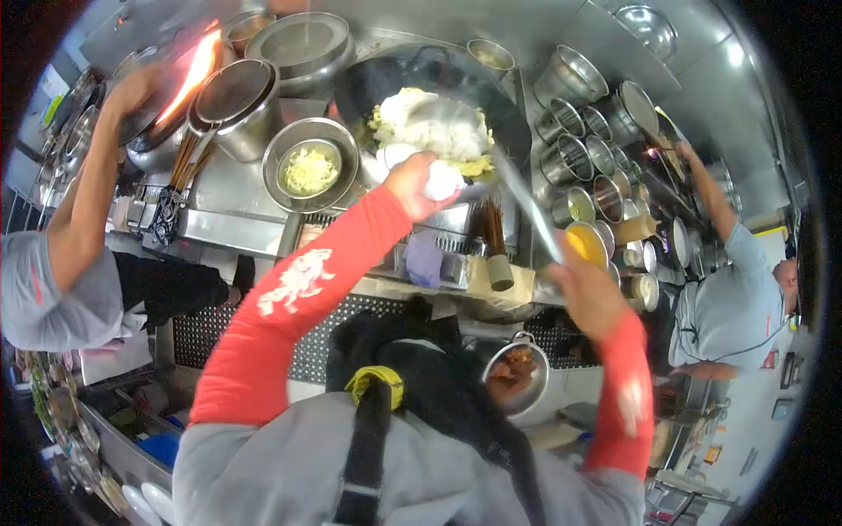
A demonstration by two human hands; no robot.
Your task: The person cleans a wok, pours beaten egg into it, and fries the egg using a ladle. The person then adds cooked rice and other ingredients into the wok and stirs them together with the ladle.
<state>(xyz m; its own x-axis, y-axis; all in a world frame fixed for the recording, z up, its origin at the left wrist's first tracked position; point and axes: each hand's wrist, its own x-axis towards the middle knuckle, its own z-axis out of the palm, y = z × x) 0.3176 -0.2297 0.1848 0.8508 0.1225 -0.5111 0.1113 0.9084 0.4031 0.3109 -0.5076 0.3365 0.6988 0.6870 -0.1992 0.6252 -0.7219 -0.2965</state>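
Observation:
A large black wok [351, 92] stands in front of me, with white rice [430, 127] and yellow egg-like bits in it. At its near rim, my left hand [416, 182] is closed round a white, cloth-like bundle [445, 181]. My right hand [586, 289] grips the long metal handle of a cooking utensil [526, 202], which slants into the wok. Motion blurs its far end over the rice, so I cannot tell whether it is a ladle or a spatula.
Left of the wok sits a pan [272, 145] holding a strainer of pale shreds [309, 168]. Lidded pots [232, 92] and a tall flame [197, 70] lie beyond. Co-workers [66, 280] [732, 302] stand on both sides. Metal containers [566, 159] crowd the right; a bamboo brush [496, 254] lies near.

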